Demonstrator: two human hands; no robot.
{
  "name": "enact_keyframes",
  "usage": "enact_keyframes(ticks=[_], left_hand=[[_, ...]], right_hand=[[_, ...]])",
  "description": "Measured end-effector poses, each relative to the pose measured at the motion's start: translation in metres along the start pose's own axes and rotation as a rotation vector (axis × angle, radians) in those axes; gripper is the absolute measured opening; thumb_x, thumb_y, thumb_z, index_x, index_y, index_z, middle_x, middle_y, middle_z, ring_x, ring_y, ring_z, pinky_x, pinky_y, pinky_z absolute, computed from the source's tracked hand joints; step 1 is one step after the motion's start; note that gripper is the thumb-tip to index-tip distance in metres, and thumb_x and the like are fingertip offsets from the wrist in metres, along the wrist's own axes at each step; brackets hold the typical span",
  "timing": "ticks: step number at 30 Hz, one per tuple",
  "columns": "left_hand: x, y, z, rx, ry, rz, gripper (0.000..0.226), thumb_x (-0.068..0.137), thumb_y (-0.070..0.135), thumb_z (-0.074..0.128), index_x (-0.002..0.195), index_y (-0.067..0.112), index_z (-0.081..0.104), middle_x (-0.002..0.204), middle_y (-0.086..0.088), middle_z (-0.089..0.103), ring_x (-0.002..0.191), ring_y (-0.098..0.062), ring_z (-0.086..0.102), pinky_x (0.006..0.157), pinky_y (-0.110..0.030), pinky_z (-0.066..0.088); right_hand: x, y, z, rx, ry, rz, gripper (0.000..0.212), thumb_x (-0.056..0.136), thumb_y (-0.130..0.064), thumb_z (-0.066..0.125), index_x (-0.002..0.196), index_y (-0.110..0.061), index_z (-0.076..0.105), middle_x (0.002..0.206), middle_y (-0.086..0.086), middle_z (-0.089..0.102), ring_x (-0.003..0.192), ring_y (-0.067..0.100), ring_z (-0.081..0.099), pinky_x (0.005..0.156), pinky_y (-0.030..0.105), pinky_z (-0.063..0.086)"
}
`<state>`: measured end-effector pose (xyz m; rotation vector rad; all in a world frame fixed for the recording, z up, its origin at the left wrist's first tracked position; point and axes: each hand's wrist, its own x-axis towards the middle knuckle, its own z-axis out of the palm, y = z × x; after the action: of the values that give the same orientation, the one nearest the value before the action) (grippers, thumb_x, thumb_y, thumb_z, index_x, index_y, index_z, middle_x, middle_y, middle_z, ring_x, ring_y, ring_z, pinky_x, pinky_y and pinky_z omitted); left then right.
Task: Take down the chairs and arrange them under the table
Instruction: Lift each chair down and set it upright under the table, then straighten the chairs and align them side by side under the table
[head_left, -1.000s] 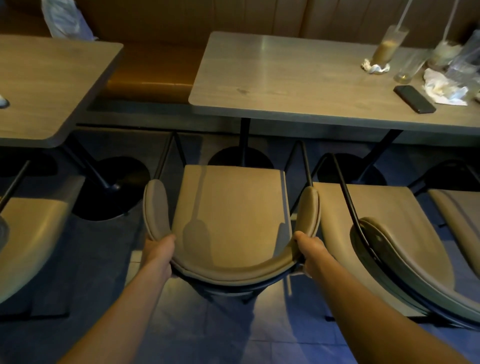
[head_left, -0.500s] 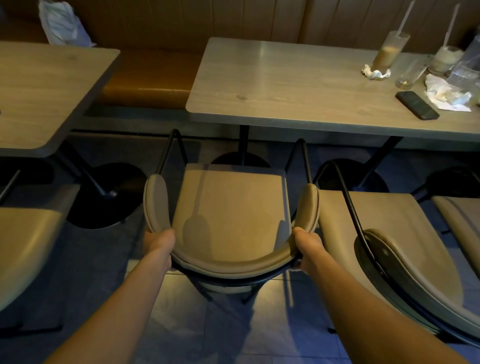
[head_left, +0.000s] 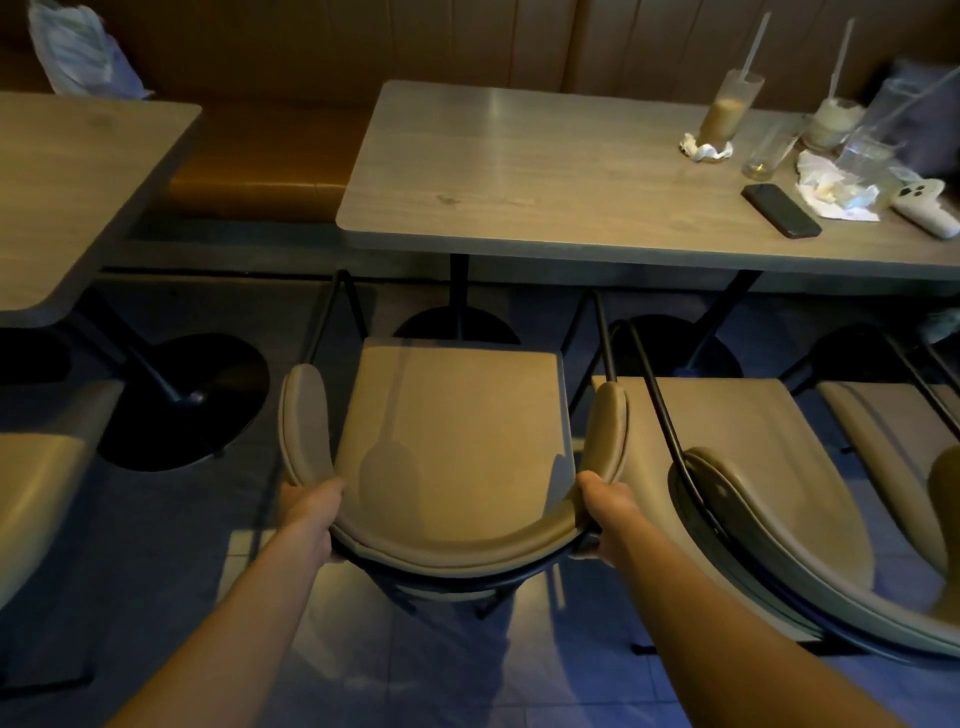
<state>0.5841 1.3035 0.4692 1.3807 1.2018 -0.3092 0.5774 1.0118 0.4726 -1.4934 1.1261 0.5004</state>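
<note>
A beige padded chair with a curved backrest and black metal legs stands upright on the floor, facing the grey wooden table. Its seat front lies just short of the table's near edge. My left hand grips the left end of the backrest. My right hand grips the right end. A second beige chair stands close to the right, turned at an angle. A third chair shows at the far right.
The table's right end carries two drinks with straws, a small glass, a black phone, crumpled napkins and a white controller. Another table and chair seat are at the left. An orange bench runs behind. Black round table bases sit on the floor.
The chair, held in both hands, has slid forward a little toward the table. My view has come closer, so more of the table's right end shows.
</note>
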Motion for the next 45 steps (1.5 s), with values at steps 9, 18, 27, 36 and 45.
enact_keyframes(ticks=[9,18,27,36,45], left_hand=[[-0.036,-0.004,0.006,0.625,0.406,0.438,0.085,0.085,0.029,0.068,0.151,0.013,0.017,0.158,-0.017,0.007,0.139,-0.040,0.017,0.108,-0.054,0.025],[-0.134,-0.014,0.108,0.537,0.059,0.558,0.036,0.097,0.026,0.050,0.132,0.020,0.050,0.139,-0.008,0.044,0.123,-0.032,0.046,0.102,-0.046,0.041],[-0.253,-0.092,0.254,0.275,-0.205,0.324,0.027,0.093,0.022,0.051,0.108,0.002,0.061,0.115,-0.025,0.063,0.107,-0.037,0.060,0.094,-0.043,0.047],[-0.300,-0.150,0.338,0.219,-0.419,-0.117,0.074,0.090,0.040,0.065,0.150,0.019,0.028,0.143,-0.008,0.042,0.126,-0.031,0.043,0.098,-0.050,0.043],[-0.276,-0.161,0.356,0.123,-0.469,-0.243,0.041,0.093,0.011,0.061,0.131,0.011,0.045,0.143,-0.012,0.041,0.130,-0.037,0.045,0.092,-0.062,0.049]], right_hand=[[-0.023,-0.003,-0.076,-0.356,0.208,-0.339,0.053,0.096,-0.050,0.048,0.132,-0.011,0.054,0.122,0.014,0.063,0.107,0.029,0.061,0.095,0.048,0.052],[-0.040,-0.009,-0.216,-0.342,0.404,-0.376,0.016,0.099,-0.018,0.046,0.095,-0.011,0.059,0.083,0.008,0.060,0.071,0.020,0.052,0.070,0.031,0.041],[-0.006,0.011,-0.348,-0.218,0.575,-0.020,0.056,0.095,-0.028,0.052,0.144,-0.004,0.038,0.148,0.022,0.038,0.135,0.039,0.036,0.112,0.046,0.032],[0.055,0.035,-0.416,0.080,0.576,0.111,0.067,0.092,-0.016,0.061,0.147,-0.006,0.025,0.147,0.025,0.039,0.129,0.044,0.043,0.107,0.056,0.038],[0.094,0.039,-0.429,0.341,0.453,0.167,0.064,0.098,-0.009,0.050,0.155,-0.012,0.020,0.155,0.019,0.031,0.135,0.040,0.040,0.109,0.052,0.037]])
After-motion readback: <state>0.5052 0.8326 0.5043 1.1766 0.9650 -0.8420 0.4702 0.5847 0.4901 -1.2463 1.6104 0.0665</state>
